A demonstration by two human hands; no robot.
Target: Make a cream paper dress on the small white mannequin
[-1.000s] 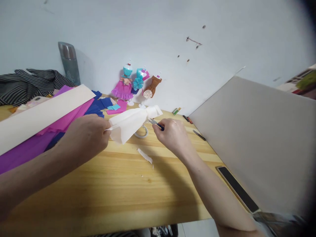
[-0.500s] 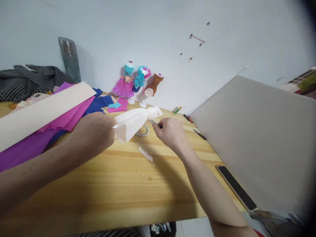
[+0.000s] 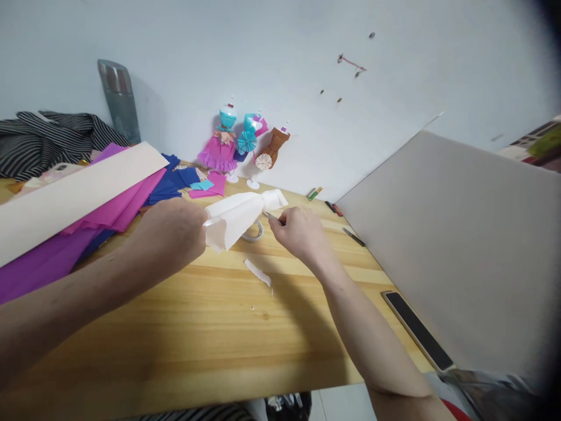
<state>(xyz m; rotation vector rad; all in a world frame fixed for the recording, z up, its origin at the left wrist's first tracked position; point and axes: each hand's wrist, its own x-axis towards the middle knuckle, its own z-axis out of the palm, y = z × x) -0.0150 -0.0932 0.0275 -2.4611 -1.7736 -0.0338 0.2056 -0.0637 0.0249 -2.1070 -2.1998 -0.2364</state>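
My left hand (image 3: pixel 184 229) is closed on the wide end of a white crepe-paper doll dress (image 3: pixel 236 215), which is cinched near its right end and held above the table. My right hand (image 3: pixel 294 229) is closed around small scissors (image 3: pixel 270 216), their tips right beside the dress's narrow waist. The handles are mostly hidden in the fist. Behind the dress, partly covered by it, a roll of white tape (image 3: pixel 254 232) lies on the table. Below it rests a torn white paper strip (image 3: pixel 258 272).
Small dress forms in a pink skirt (image 3: pixel 218 153), a teal top and a brown dress (image 3: pixel 277 146) stand by the wall. Coloured paper sheets (image 3: pixel 87 202), a flask (image 3: pixel 120 102) and striped cloth (image 3: pixel 56 140) fill the left. A phone (image 3: pixel 418 330) and a pen-like tool (image 3: pixel 353 237) lie right.
Both hands and the dress stay almost in place, with the scissor tips still at the waist. The camera view has shifted slightly.
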